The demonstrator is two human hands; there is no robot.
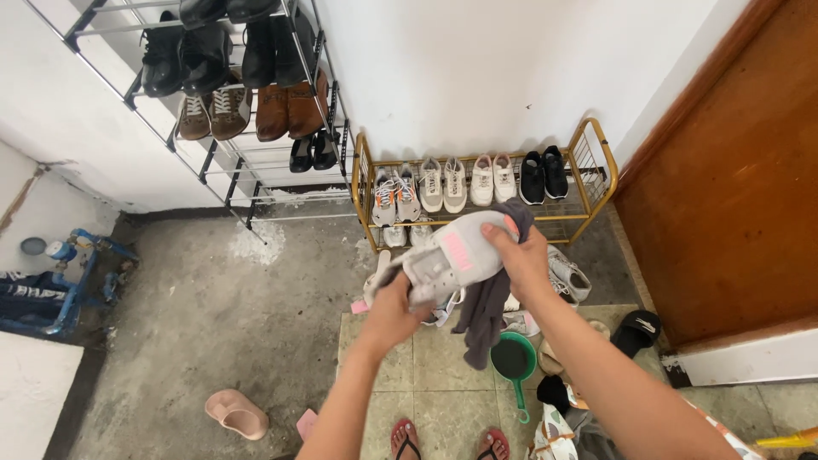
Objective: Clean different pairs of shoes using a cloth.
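A grey and white sneaker [452, 255] with a pink mark on its side is held up in front of me. My left hand [394, 308] grips its heel end from below. My right hand [521, 260] holds its toe end together with a dark grey cloth [484, 313] that hangs down from it. Both arms reach forward from the bottom of the view. My feet in red flip-flops [407, 439] stand on the tiled floor below.
A low gold shoe rack [596, 153] with several sneakers stands against the wall ahead. A tall black metal rack [247, 162] with dark and brown shoes is at the left. A green scoop [514, 362], loose shoes, a pink slipper [237, 414] and a wooden door [733, 187] surround me.
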